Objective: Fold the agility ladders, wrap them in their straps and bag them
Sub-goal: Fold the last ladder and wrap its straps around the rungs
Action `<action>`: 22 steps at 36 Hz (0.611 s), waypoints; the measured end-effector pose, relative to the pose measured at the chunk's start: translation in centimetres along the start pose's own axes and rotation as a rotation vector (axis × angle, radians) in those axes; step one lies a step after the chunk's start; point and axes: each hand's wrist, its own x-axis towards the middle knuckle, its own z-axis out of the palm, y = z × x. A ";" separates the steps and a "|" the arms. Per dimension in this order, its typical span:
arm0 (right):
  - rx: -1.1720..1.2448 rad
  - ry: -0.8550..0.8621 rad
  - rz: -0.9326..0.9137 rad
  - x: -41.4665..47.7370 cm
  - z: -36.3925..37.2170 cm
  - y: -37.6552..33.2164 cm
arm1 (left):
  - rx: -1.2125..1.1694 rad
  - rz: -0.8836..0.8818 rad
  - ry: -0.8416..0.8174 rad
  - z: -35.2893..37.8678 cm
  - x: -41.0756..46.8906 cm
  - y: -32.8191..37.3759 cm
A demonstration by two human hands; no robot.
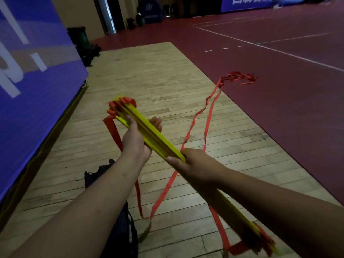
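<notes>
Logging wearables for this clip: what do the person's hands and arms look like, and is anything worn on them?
The left hand and the right hand are bare, with no gloves and no rings on the fingers that show. Both forearms are uncovered right to the frame edge. No sleeve cuff, watch, wristband or marking is visible.

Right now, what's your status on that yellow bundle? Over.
Gripping the rungs with left hand and right hand. Loose strap trails across the floor, not yet wrapped. Dark bag lies below the arms.
</notes>
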 end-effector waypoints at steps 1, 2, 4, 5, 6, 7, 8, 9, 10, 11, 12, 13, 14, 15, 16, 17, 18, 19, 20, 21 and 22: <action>-0.054 -0.015 -0.007 0.0 0.2 -0.2 | -0.017 -0.007 0.013 0.1 0.0 -0.1; -0.098 -0.024 -0.019 -0.2 0.4 -0.5 | -0.033 -0.010 0.014 0.1 -0.1 -0.1; -0.159 -0.015 -0.048 -0.4 0.8 -1.0 | -0.035 -0.001 -0.024 0.3 -0.3 0.2; -0.180 -0.002 -0.060 -0.4 1.0 -1.2 | -0.027 0.005 -0.044 0.4 -0.3 0.4; -0.196 0.009 -0.069 -0.4 1.2 -1.3 | -0.019 0.010 -0.052 0.4 -0.2 0.6; -0.200 0.016 -0.066 -0.4 1.4 -1.4 | -0.019 0.010 -0.052 0.4 -0.1 0.8; -0.191 0.016 -0.055 -0.3 1.5 -1.4 | -0.024 0.007 -0.044 0.4 0.0 1.0; -0.175 0.011 -0.037 -0.2 1.6 -1.3 | -0.036 0.003 -0.030 0.5 0.0 1.0; -0.157 0.002 -0.014 -0.1 1.5 -1.3 | -0.046 0.006 -0.015 0.6 0.0 0.9; -0.136 -0.003 0.013 0.0 1.5 -1.2 | -0.054 0.014 -0.003 0.7 -0.1 0.9; -0.113 0.001 0.040 0.1 1.4 -1.0 | -0.055 0.030 0.006 0.8 -0.1 0.7; -0.088 0.012 0.063 0.2 1.4 -0.9 | -0.052 0.050 0.012 0.9 -0.2 0.6; -0.064 0.026 0.079 0.2 1.4 -0.9 | -0.046 0.069 0.016 0.9 -0.2 0.5; -0.051 0.044 0.085 0.2 1.5 -0.8 | -0.047 0.082 0.017 1.0 -0.3 0.4; -0.057 0.065 0.082 0.2 1.4 -0.8 | -0.050 0.088 0.012 1.1 -0.3 0.4; -0.078 0.090 0.070 0.1 1.4 -0.9 | -0.054 0.089 0.003 1.2 -0.4 0.5; -0.103 0.117 0.056 0.0 1.4 -1.1 | -0.055 0.087 -0.009 1.2 -0.4 0.6; -0.126 0.143 0.045 0.0 1.3 -1.2 | -0.056 0.081 -0.025 1.3 -0.6 0.8; -0.149 0.166 0.036 -0.1 1.2 -1.3 | -0.041 0.071 -0.038 1.3 -0.8 1.0; -0.181 0.188 0.028 -0.1 1.1 -1.3 | -0.008 0.052 -0.049 1.3 -0.9 1.0; -0.221 0.209 0.017 -0.2 1.0 -1.3 | 0.041 0.033 -0.057 1.4 -1.1 1.0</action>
